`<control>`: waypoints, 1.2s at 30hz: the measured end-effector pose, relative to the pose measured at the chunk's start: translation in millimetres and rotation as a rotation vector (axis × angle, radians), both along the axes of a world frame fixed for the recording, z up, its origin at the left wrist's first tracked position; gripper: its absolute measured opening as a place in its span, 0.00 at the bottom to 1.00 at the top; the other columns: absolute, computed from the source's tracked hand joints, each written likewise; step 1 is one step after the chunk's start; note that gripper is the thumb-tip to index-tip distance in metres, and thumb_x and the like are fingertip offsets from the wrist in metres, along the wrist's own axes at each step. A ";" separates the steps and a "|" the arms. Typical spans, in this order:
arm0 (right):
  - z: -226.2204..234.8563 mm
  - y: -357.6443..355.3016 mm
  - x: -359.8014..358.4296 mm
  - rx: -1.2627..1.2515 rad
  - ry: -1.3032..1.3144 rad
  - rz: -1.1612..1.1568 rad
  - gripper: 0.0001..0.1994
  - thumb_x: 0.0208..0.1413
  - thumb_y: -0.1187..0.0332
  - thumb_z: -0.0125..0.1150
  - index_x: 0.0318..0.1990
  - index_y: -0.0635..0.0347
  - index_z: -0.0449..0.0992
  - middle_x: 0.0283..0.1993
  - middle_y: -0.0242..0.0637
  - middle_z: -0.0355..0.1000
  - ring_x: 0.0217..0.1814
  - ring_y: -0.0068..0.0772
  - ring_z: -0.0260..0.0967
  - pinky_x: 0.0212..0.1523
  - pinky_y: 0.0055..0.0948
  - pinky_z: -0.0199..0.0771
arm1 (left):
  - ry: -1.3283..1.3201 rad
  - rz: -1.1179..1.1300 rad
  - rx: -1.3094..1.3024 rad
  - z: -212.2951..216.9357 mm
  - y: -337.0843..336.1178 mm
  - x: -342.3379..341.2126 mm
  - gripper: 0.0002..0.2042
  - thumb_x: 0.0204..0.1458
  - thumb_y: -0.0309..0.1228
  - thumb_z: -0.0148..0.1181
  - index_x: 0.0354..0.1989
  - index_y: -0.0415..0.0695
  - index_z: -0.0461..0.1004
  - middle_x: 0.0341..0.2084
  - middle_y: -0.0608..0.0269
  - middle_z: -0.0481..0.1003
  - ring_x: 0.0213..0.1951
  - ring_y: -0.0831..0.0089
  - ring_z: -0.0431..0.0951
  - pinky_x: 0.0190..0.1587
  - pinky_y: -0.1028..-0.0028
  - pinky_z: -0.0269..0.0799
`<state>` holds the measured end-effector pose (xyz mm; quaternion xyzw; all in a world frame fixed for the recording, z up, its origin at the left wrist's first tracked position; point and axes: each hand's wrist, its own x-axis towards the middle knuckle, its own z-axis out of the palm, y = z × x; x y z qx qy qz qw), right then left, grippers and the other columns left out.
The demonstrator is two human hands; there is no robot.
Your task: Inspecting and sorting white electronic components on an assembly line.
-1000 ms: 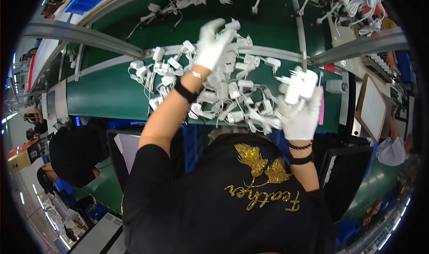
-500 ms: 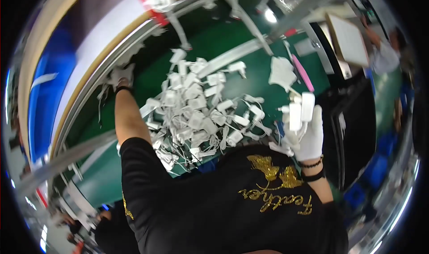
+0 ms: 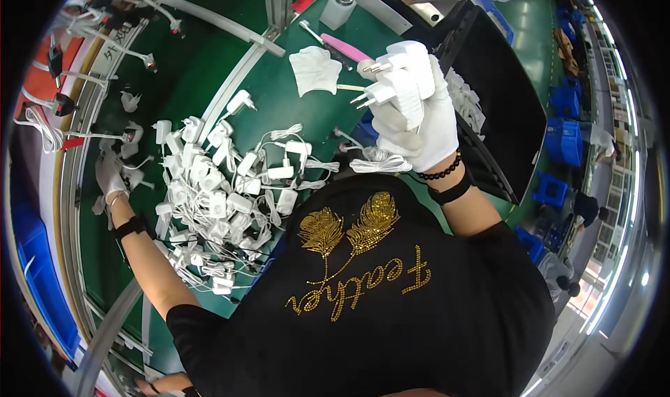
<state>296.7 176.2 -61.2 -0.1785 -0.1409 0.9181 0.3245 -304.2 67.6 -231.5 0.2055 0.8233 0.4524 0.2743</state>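
My right hand (image 3: 421, 133), in a white glove, grips white power adapters (image 3: 401, 83) with two-pin plugs pointing left. A bundled white cord (image 3: 380, 161) hangs beside that wrist. At the far left, my gloved left hand (image 3: 110, 173) reaches over the side rail among white adapters (image 3: 130, 145); its fingers blend with them, so its grip is unclear. Between my arms a large heap of white adapters with coiled cords (image 3: 216, 201) lies on the green tabletop (image 3: 276, 107).
Beyond the heap are a white cloth-like piece (image 3: 315, 71), a pink-handled tool (image 3: 345, 48) and a clear bottle (image 3: 338, 11). A black tray (image 3: 506, 111) stands right of my right hand. Metal rails (image 3: 241, 76) cross at the left, with corded plugs (image 3: 105, 37) hanging there.
The whole view has turned, shifting the heap left. My right hand still holds adapters, now with their pins toward the left. My left hand stays out beyond the heap.
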 end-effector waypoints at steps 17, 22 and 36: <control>109.9 50.1 265.0 0.551 0.186 -0.374 0.30 0.64 0.45 0.47 0.63 0.59 0.60 0.55 0.50 0.67 0.54 0.52 0.70 0.52 0.42 0.77 | 0.542 -0.238 -0.300 15.8 -35.7 325.6 0.22 0.56 0.35 0.61 0.55 0.35 0.69 0.35 0.60 0.75 0.30 0.71 0.73 0.37 0.72 0.71; 93.2 44.5 365.7 0.624 -0.904 -1.043 0.29 0.65 0.45 0.45 0.62 0.60 0.62 0.53 0.49 0.70 0.34 0.29 0.70 0.27 0.23 0.71 | 0.687 -0.570 -0.430 -43.5 -51.4 358.7 0.21 0.54 0.34 0.62 0.53 0.35 0.71 0.42 0.49 0.78 0.38 0.60 0.78 0.46 0.66 0.72; -69.2 107.3 367.6 0.189 -0.820 -0.736 0.24 0.66 0.49 0.42 0.53 0.61 0.70 0.31 0.35 0.72 0.23 0.23 0.64 0.16 0.21 0.62 | 0.622 -0.450 -0.176 103.7 49.3 514.1 0.16 0.60 0.33 0.56 0.51 0.36 0.74 0.50 0.47 0.75 0.51 0.64 0.75 0.54 0.68 0.69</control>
